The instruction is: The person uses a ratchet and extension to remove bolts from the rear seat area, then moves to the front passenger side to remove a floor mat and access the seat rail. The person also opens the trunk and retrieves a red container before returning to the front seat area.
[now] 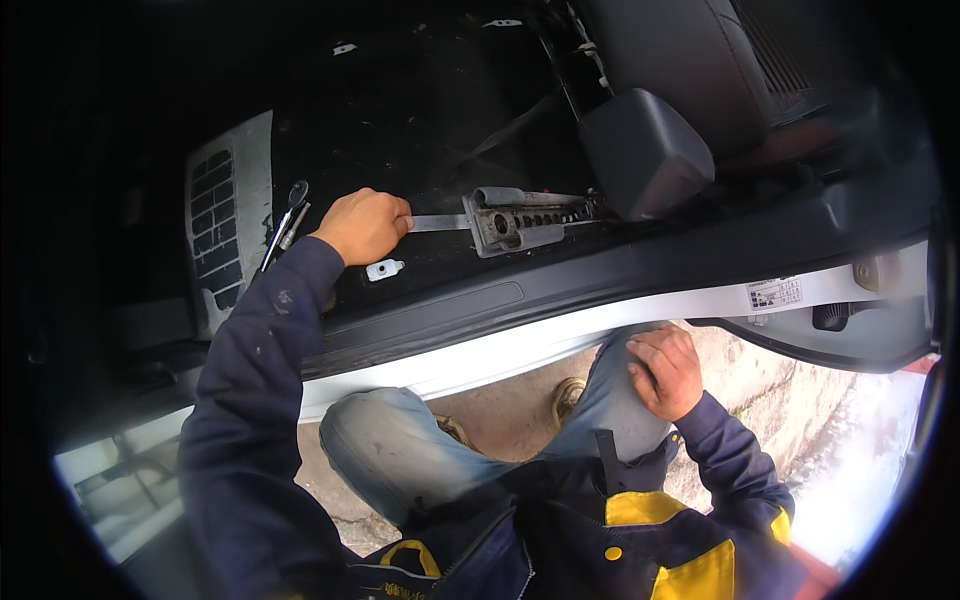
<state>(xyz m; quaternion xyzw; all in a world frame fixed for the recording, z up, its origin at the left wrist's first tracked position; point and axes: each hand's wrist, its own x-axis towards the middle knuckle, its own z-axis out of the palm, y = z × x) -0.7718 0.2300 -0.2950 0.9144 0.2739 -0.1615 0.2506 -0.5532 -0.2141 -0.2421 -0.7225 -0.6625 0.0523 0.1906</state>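
Note:
My left hand [362, 228] is closed on the near end of a flat metal strip [440, 222], above the dark vehicle floor. The strip's other end meets a grey seat rail [500, 222] with a row of holes, where a bracket sits on the end. A ratchet wrench [284, 222] lies beside my left wrist, with a short metal rod-like piece [296, 227] alongside it. Just below that hand is a small white plate with a hole [384, 270]. My right hand [668, 370] rests on my knee, its fingers loosely bent and slightly apart, with nothing seen in them.
A dark plastic sill [440, 308] and white door frame [440, 362] run between me and the floor. A grey block-shaped cover [648, 150] stands at the rail's far end, beside a seat [680, 60]. A vent-like panel [252, 165] lies left.

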